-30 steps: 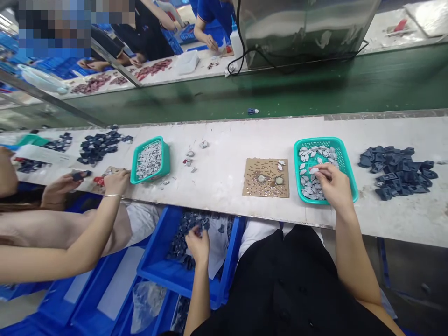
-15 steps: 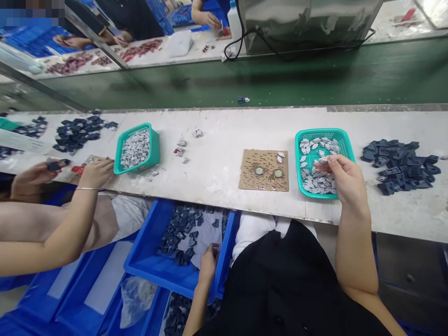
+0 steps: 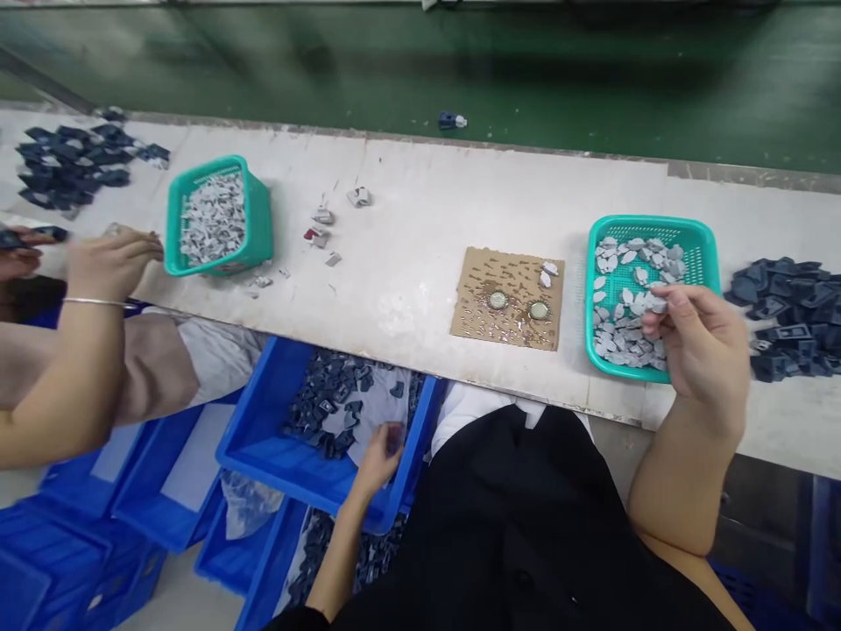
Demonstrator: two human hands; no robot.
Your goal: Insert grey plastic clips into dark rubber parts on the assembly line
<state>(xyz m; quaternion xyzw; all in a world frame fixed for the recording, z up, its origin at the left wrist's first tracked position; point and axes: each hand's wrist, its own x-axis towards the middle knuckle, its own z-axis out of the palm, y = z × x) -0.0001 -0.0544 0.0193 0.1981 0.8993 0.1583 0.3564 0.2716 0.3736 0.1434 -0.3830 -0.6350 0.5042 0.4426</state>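
Over the right green basket [image 3: 595, 342], my right hand [image 3: 713, 350] pinches a small white leaf-shaped piece [image 3: 657, 302] between thumb and fingers. Many similar pale pieces lie inside that basket. My left hand [image 3: 378, 460] is low in a blue bin [image 3: 263, 451], close to its right wall. Its fingers are curled, and what they hold, if anything, is hard to see. Dark blue plastic pieces [image 3: 328, 394] lie in this bin on a pale sheet. On the table, a brown cardboard square [image 3: 512, 263] bears two round shiny discs, dark glossy streaks and a couple of white pieces.
Dark parts [image 3: 788, 298] are heaped right of the basket. Further left stand another green basket [image 3: 259, 219] of pale pieces and a second dark heap [image 3: 72, 166]. A co-worker's hands [image 3: 105, 267] are at the left. Blue crates [image 3: 45, 561] fill the floor there.
The view has tilted down and shifted right. My right hand stays at the basket with a white piece. A second white piece now shows on the cardboard; my left hand remains in the bin.
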